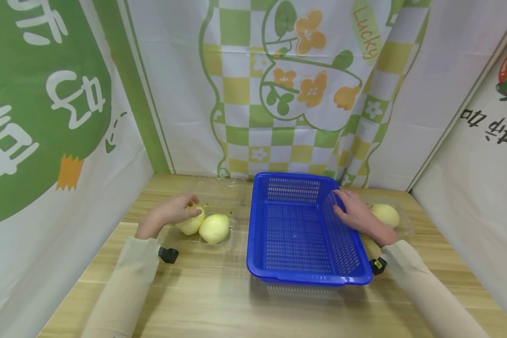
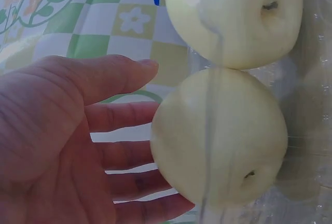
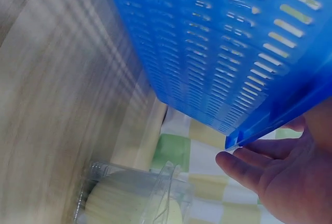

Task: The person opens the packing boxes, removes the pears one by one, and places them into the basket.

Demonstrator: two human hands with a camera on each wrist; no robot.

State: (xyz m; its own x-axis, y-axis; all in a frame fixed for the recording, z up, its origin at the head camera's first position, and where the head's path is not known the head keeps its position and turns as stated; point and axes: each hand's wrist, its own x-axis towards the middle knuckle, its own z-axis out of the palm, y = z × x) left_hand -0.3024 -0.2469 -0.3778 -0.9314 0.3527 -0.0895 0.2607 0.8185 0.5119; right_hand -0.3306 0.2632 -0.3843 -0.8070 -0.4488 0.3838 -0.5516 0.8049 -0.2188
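A pale yellow pear point(image 1: 191, 224) and a second pear point(image 1: 214, 228) sit side by side in a clear plastic container point(image 1: 232, 239) on the left. My left hand point(image 1: 178, 210) is over the nearer-left pear; in the left wrist view its fingers point(image 2: 129, 154) extend behind the pear, thumb apart. A blue perforated plastic basket point(image 1: 297, 234) stands in the middle with nothing in it. My right hand point(image 1: 355, 211) grips its right rim, thumb on the inner side and fingers point(image 3: 244, 169) along the outside.
Right of the basket, another pear point(image 1: 385, 215) lies in a clear plastic container point(image 1: 407, 227), partly behind the right forearm. A wooden table point(image 1: 207, 300) carries everything. Printed cloth point(image 1: 236, 94) hangs at the back, with white panels on both sides.
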